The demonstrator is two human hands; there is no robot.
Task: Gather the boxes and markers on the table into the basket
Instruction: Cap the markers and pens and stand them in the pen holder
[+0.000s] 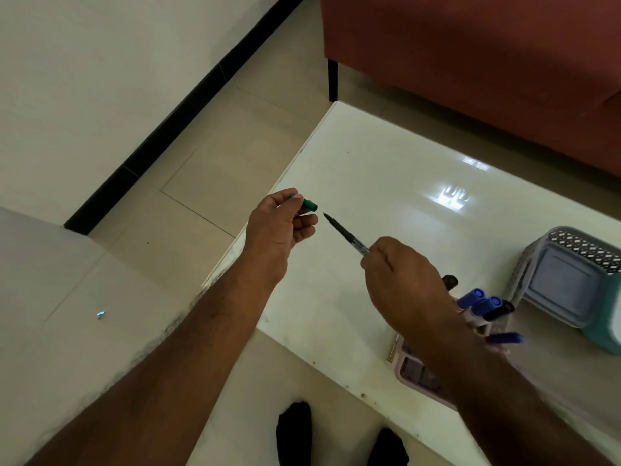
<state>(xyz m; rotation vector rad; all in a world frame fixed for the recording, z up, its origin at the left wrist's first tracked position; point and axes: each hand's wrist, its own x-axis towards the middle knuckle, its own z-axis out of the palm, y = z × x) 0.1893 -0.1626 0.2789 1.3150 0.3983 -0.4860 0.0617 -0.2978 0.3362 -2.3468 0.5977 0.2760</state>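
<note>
A glossy white table (386,169) stands over beige floor tiles (215,156), with a reddish sofa (470,55) behind it. The left hand (279,230) pinches a green cap (309,204) between thumb and fingers above the table's left edge. The right hand (403,290) grips an uncapped marker (346,234), tip aimed at the cap, just apart from it. Blue-capped markers (484,302) stand in a pink basket (420,375) under the right wrist; a grey bin (571,280) sits beside.
</note>
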